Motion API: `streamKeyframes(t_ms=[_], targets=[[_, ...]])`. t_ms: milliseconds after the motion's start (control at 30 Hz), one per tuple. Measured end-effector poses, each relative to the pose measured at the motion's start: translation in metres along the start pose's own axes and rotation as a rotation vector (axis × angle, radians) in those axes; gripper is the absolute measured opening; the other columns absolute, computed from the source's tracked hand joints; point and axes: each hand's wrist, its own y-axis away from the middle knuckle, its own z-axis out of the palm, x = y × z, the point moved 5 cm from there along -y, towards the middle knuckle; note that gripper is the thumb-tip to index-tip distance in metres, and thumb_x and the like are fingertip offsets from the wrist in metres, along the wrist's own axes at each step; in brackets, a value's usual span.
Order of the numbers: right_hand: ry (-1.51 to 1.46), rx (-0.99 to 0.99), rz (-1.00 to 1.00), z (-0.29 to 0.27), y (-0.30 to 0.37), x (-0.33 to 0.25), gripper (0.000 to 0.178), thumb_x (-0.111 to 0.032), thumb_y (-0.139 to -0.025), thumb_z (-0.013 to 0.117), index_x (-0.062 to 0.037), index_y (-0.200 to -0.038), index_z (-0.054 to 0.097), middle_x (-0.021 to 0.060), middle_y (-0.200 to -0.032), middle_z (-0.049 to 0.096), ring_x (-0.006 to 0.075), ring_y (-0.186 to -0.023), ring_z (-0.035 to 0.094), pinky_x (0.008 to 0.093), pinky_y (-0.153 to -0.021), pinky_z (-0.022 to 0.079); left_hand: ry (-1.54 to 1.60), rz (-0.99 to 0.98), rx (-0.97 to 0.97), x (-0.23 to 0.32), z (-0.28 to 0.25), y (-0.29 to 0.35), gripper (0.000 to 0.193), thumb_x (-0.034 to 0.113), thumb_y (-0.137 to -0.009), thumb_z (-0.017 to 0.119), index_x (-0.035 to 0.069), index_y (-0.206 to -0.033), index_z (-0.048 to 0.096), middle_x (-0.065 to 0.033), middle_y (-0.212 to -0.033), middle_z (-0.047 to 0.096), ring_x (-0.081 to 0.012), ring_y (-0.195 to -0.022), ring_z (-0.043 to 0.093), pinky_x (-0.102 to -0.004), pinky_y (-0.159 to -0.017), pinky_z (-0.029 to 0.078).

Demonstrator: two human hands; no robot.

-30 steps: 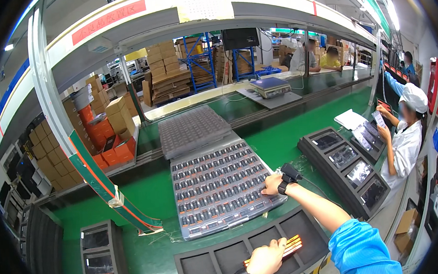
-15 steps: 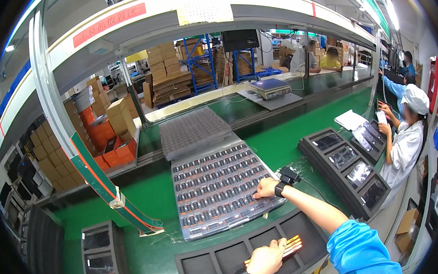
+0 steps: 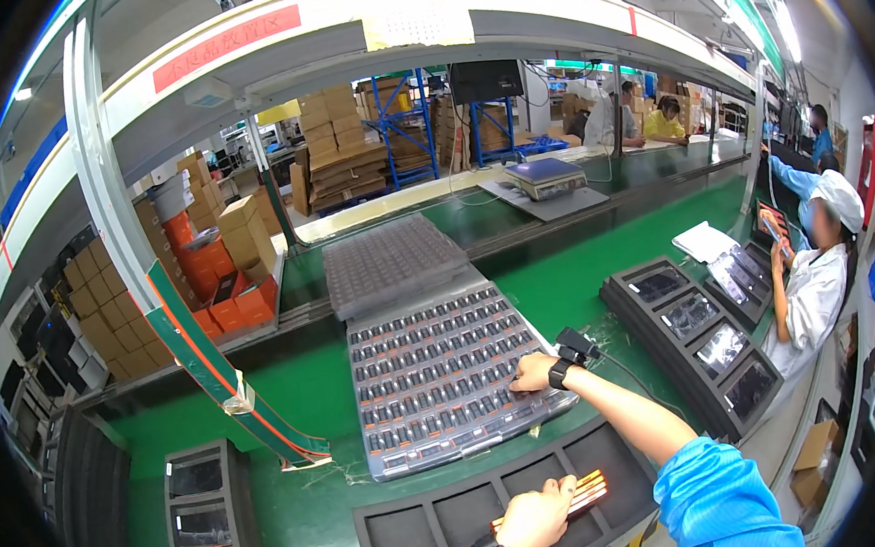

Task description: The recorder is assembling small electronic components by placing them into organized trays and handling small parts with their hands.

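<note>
A clear plastic tray with rows of small dark parts with orange edges lies on the green bench in front of me. At its right side, my right hand has its fingers pinched together down on one of the rows; the part under the fingertips is too small to make out. Nearer to me, my left hand is closed around a bundle of thin orange strips, whose ends stick out past the fingers. That hand is over a black foam tray with several compartments.
A stack of similar clear trays stands behind. Black foam holders with dark screens sit at right and left. A black adapter with a cable lies beside the tray. A green post rises at left. A co-worker works at right.
My hands stay nearly where they were, with the view shifted slightly. At right, the co-worker's hands and the item held in them have moved.
</note>
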Motion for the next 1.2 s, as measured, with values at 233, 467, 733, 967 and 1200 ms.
streamKeyframes(t_ms=[233, 467, 733, 967, 1200], targets=[[0.139, 0.088, -0.010, 0.016, -0.004, -0.028, 0.047, -0.047, -0.083, 0.066, -0.0029, -0.091, 0.077, 0.0202, -0.094, 0.074, 0.0355, -0.092, 0.072, 0.0442, -0.084, 0.055, -0.012, -0.002, 0.005, 0.001, -0.003, 0.000, 0.046, 0.014, -0.078, 0.066, 0.003, -0.119, 0.050, -0.0134, -0.083, 0.060, -0.0281, -0.057, 0.067, -0.0389, -0.051, 0.055], [0.177, -0.075, -0.024, 0.007, -0.004, -0.033, 0.046, -0.043, -0.083, 0.064, 0.0000, -0.092, 0.075, 0.0232, -0.097, 0.073, 0.0384, -0.095, 0.071, 0.0466, -0.086, 0.055, 0.005, 0.002, 0.002, 0.000, -0.006, 0.000, 0.047, 0.014, -0.077, 0.066, 0.003, -0.120, 0.050, -0.0134, -0.083, 0.060, -0.0280, -0.057, 0.067, -0.0384, -0.051, 0.055], [-0.104, 0.066, -0.257, 0.003, 0.067, -0.002, 0.044, -0.043, -0.097, 0.054, -0.0016, -0.095, 0.069, 0.0181, -0.090, 0.073, 0.0335, -0.087, 0.072, 0.0435, -0.080, 0.055, -0.040, 0.010, -0.036, 0.002, -0.004, 0.001, 0.049, 0.027, -0.080, 0.071, 0.003, -0.119, 0.053, -0.0102, -0.080, 0.060, -0.0241, -0.058, 0.067, -0.0360, -0.049, 0.054], [-0.170, 0.158, 0.016, 0.040, 0.234, 0.042, 0.035, -0.039, -0.101, 0.051, -0.0065, -0.097, 0.063, 0.0176, -0.082, 0.069, 0.0384, -0.081, 0.068, 0.0489, -0.074, 0.053, -0.012, -0.091, -0.129, 0.008, -0.025, -0.001, 0.059, 0.025, -0.076, 0.075, 0.005, -0.125, 0.048, -0.0152, -0.097, 0.062, -0.0317, -0.072, 0.068, -0.0418, -0.062, 0.056], [-0.222, 0.482, -0.024, 0.068, 0.262, 0.039, 0.019, -0.023, -0.101, 0.050, -0.0081, -0.096, 0.061, 0.0081, -0.092, 0.067, 0.0318, -0.085, 0.067, 0.0418, -0.072, 0.054, -0.033, -0.115, -0.192, 0.006, -0.029, -0.010, 0.055, 0.025, -0.079, 0.073, 0.004, -0.124, 0.049, -0.0145, -0.097, 0.062, -0.0312, -0.074, 0.068, -0.0421, -0.061, 0.056]])
